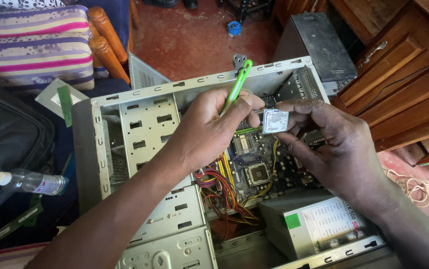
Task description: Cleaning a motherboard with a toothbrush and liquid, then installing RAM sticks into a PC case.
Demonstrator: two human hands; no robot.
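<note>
left hand clamped on slim green plastic tool | right hand pinching small square silver processor chip | above open grey metal computer case

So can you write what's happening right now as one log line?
left hand: holds green tool | right hand: pinches square silver chip | both above open computer case | motherboard socket: bare

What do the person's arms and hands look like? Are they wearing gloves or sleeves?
No gloves and no sleeves that the picture shows. Both the left hand and the right hand are bare, and both forearms are uncovered all the way to the picture's edge. I see no rings, watch or bracelets on either one. The fingernails look short and plain.
</note>
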